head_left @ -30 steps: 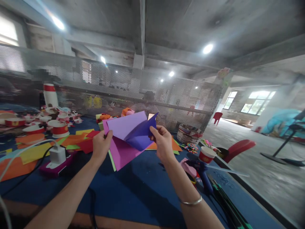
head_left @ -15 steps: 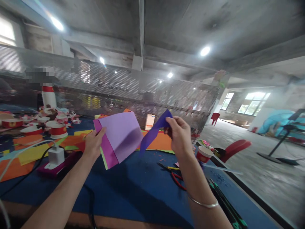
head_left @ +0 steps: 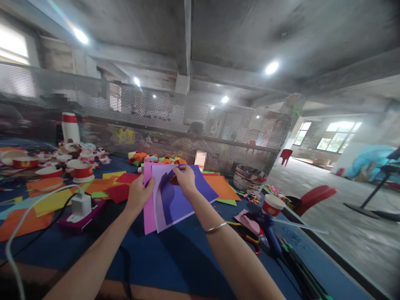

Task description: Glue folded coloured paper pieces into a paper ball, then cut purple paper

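My left hand [head_left: 139, 193] grips the left edge of a few stacked sheets, a pink sheet [head_left: 149, 214] behind a lilac sheet [head_left: 158, 208]. In front of the lilac one lies a dark purple sheet [head_left: 187, 202], and my right hand [head_left: 185, 179] pinches it near its upper part. The sheets are held up above the blue table, overlapping one another. A bracelet circles my right wrist.
Orange sheets [head_left: 220, 186] lie behind my hands. To the right are a woven basket [head_left: 250, 178], a paper cup [head_left: 273, 204], a blue glue gun [head_left: 271, 235] and scissors [head_left: 251, 239]. A white charger [head_left: 80, 206] with cables and coloured paper sit at left.
My right hand has moved left with the dark purple sheet, which now overlaps the lilac one. My left hand has shifted slightly right and down with its sheets.
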A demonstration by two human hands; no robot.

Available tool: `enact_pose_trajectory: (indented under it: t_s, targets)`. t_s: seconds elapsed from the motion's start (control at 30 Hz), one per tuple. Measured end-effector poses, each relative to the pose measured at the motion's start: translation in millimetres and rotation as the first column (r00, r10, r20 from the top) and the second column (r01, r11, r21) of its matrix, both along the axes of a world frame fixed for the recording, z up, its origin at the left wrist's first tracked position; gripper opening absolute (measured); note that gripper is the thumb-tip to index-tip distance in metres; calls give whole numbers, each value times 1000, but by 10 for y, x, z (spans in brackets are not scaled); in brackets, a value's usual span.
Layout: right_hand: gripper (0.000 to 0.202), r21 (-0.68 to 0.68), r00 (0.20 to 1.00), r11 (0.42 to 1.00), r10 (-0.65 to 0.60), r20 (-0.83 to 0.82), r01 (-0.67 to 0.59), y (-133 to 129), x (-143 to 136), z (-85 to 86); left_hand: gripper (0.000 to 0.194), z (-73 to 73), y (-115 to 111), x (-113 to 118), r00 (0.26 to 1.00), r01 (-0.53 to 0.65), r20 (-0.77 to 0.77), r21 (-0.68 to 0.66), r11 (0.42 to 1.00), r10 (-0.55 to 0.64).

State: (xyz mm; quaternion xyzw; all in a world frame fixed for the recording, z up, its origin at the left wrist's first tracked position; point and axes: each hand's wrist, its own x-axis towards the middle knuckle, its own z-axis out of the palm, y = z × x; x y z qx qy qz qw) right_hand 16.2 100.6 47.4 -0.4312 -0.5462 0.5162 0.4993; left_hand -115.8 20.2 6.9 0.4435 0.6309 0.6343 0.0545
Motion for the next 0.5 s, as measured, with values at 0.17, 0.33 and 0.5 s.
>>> enact_pose_trajectory:
  t_s: [0.17,0.33,0.5]
  targets:
    - [20,-35,999,998,47,-14,-48,34,-34,-98,40,11,-17,69,996,71,-52,-67,995,-75]
    - [15,-38,990,989,139,-33,-140,-157,27,-61,39,25,-17,113,998,69,5,-21,997,-69]
    - [15,194,998,979,63,-21,-58,-363,319,62,39,186,-117,80,901,66,423,95,993,-101]
